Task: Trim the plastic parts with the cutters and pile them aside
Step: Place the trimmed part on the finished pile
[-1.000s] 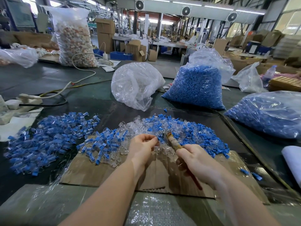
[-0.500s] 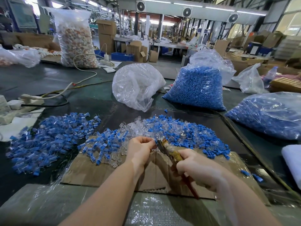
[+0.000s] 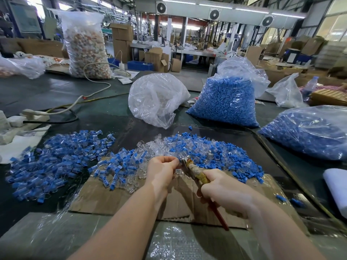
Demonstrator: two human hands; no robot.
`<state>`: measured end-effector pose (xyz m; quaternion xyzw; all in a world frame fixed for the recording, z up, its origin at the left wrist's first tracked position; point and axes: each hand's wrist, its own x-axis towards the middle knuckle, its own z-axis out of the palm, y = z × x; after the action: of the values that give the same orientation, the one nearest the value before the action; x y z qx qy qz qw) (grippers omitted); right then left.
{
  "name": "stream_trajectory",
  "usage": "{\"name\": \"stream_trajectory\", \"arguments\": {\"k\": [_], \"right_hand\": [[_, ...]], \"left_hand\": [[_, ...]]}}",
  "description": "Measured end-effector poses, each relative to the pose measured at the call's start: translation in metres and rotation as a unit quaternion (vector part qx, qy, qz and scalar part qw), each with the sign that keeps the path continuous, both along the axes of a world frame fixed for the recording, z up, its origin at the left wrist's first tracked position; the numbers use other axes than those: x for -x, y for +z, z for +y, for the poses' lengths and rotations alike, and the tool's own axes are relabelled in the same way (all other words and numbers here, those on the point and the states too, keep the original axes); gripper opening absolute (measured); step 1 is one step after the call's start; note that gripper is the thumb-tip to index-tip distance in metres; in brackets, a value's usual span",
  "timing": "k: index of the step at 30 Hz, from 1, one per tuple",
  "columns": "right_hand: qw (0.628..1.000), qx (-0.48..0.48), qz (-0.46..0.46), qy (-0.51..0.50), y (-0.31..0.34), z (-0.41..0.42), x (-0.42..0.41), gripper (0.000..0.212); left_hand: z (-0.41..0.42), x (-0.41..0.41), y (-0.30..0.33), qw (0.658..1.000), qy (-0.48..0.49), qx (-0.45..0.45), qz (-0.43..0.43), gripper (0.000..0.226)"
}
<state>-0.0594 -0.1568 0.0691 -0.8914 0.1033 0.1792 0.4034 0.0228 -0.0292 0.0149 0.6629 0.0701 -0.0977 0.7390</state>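
We see a factory hall | round fans (image 3: 214, 14) on an overhead duct | cardboard boxes (image 3: 121, 36) stacked behind | windows (image 3: 336, 25) at right

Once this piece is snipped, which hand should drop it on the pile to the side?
Left, probably. The left hand already pinches the small part at the cutters, and the side pile lies on its side. The right hand is wrapped round the cutter handles.
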Motion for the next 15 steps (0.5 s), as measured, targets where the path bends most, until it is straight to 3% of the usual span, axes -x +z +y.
{"name": "stream_trajectory", "arguments": {"k": [6, 11, 13, 15], "right_hand": [[0.999, 0.027, -0.038, -0.007, -0.008, 0.003, -0.001, 0.013], [0.996, -0.034, -0.077, -0.037, -0.011, 0.001, -0.001, 0.011], [0.992, -0.062, -0.09, -0.062, -0.012, -0.002, -0.001, 0.021], [0.991, -0.033, -0.109, -0.077, -0.017, -0.008, -0.004, 0.027]], "left_hand": [[-0.002, 0.0, 0.001, 1.0, 0.002, -0.003, -0.013, 0.006], [0.003, 0.0, 0.004, 0.999, 0.005, -0.01, -0.041, 0.005], [0.012, -0.002, 0.005, 0.994, 0.023, -0.061, -0.091, 0.004], [0.027, -0.007, 0.006, 0.963, 0.066, -0.194, -0.177, 0.005]]}}
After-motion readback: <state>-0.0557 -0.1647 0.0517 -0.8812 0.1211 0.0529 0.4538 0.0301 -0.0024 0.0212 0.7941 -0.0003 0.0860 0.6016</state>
